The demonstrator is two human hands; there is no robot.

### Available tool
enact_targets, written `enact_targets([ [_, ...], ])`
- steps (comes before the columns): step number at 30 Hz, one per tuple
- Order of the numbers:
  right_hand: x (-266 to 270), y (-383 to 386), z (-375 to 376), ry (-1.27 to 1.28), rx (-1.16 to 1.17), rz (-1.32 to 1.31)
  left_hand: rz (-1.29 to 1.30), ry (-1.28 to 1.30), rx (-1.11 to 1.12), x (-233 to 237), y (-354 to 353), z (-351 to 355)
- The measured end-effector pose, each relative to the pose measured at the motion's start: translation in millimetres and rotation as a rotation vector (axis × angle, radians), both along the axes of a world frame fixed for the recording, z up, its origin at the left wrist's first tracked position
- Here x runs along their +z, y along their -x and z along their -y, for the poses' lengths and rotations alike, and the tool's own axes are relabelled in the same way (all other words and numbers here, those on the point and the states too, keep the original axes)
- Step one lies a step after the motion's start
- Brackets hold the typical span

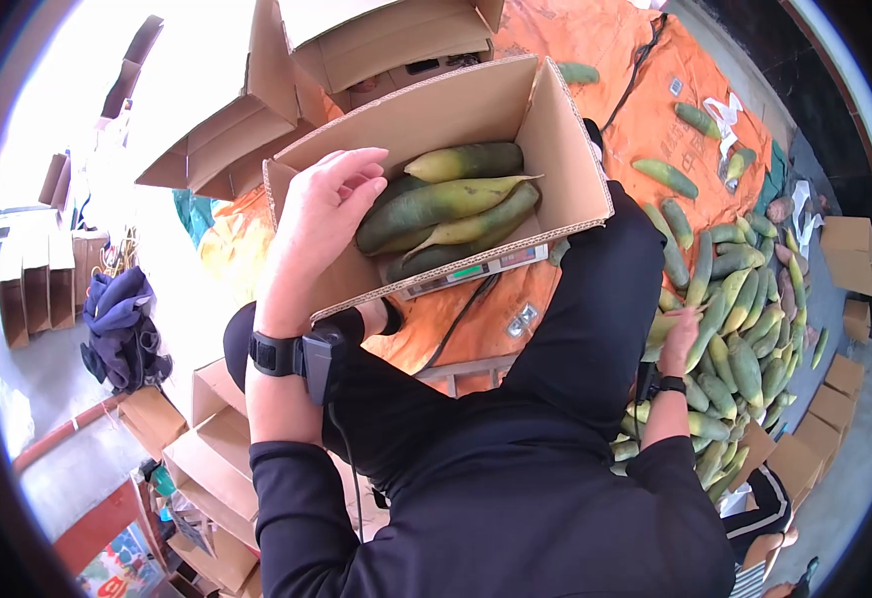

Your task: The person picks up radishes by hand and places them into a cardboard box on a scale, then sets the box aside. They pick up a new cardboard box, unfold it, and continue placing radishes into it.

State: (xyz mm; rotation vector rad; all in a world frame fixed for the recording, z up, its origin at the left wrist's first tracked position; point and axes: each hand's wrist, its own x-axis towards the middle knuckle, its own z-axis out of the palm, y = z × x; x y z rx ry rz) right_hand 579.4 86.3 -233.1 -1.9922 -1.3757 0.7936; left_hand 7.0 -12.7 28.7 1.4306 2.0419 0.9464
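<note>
Several radishes (446, 202) lie in a carton (411, 118), twelve o'clock; left hand (318, 204) half-open, empty; right hand (677, 344), three o'clock, grip I cannot tell

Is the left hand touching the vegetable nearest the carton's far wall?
Apart: the head view shows a gap between the left hand and that vegetable, at its tip.

No text is legible; the orange tarp (627, 128) bears dark characters (691, 134) (too blurred).

The left hand (334, 199) hung loosely curled over the box (567, 164) of radishes (446, 203) at twelve o'clock; the right hand (681, 337) touched the pile (745, 371) at three.
</note>
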Motion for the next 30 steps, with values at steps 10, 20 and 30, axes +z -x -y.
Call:
enact_targets([
  [10, 284, 124, -100, -0.833, 0.204, -0.388, 0.007, -0.052, -0.026, 1, 3, 4],
  [20, 326, 336, -47, -0.436, 0.709, -1.320, 0.168, -0.214, -0.284, 9, -8, 1],
  [30, 265, 392, -12, -0.358, 0.841, -0.871, 0.222, 0.085, -0.380, -10, -18, 1],
])
